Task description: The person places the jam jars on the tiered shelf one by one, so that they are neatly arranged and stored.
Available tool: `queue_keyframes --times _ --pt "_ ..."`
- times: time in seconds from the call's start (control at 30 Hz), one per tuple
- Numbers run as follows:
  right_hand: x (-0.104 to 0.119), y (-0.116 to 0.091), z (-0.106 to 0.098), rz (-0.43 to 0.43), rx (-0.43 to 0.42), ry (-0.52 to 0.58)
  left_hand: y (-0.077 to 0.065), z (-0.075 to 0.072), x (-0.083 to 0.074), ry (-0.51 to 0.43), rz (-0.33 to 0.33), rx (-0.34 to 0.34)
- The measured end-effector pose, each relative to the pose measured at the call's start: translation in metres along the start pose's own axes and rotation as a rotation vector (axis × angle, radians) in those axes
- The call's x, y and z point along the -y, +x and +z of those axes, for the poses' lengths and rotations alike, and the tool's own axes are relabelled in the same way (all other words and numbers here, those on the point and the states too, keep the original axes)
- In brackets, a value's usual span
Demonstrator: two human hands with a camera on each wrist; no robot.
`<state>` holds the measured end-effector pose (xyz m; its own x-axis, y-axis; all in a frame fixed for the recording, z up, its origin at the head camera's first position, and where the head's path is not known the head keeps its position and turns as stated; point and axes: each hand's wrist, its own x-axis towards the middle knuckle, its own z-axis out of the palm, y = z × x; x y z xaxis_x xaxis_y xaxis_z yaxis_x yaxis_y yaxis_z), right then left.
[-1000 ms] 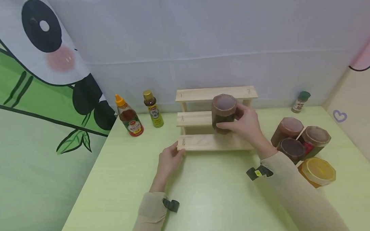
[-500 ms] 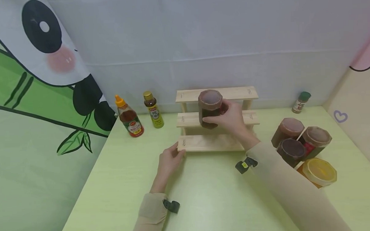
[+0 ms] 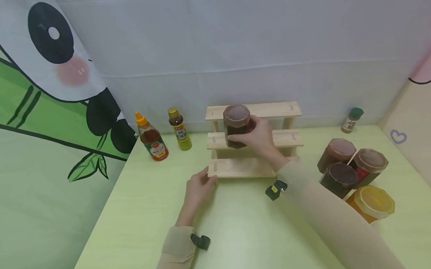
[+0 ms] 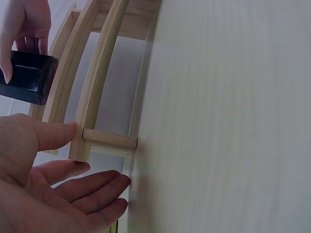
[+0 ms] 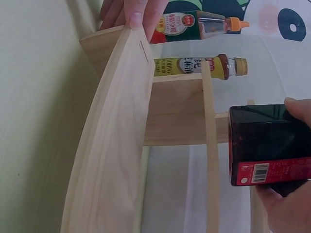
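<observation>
My right hand (image 3: 259, 137) grips a dark jar (image 3: 236, 130) with a brownish octagonal lid, fingers behind it and thumb in front. The jar is upright and overlaps the middle and top boards of a three-tier wooden rack (image 3: 245, 168) in the head view. Its red label with a barcode faces the camera in the right wrist view, where the jar (image 5: 265, 136) appears above the middle board. My left hand (image 3: 197, 189) pinches the left end of the lowest board. In the left wrist view, the thumb lies along that board end and the index finger below it.
Left of the rack stand a sauce bottle (image 3: 155, 146) with an orange nozzle and a yellow-capped sesame oil bottle (image 3: 181, 133). On the right are several lidded jars (image 3: 370, 164), including a yellow-lidded one (image 3: 372, 202). A green-capped shaker (image 3: 351, 121) is near the back wall.
My right hand has carried the dark jar leftward and slightly back, from the rack's middle toward its left end. My left hand keeps its place on the lowest board.
</observation>
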<state>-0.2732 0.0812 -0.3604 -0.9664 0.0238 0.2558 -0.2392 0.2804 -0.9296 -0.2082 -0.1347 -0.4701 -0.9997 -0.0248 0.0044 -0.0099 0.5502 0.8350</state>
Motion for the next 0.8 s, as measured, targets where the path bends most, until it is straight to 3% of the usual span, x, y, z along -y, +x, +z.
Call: queue_keyframes --times 0.8 --pt "0.0 0.011 0.025 0.038 -0.003 -0.04 0.0 0.0 0.001 0.026 0.039 -0.011"
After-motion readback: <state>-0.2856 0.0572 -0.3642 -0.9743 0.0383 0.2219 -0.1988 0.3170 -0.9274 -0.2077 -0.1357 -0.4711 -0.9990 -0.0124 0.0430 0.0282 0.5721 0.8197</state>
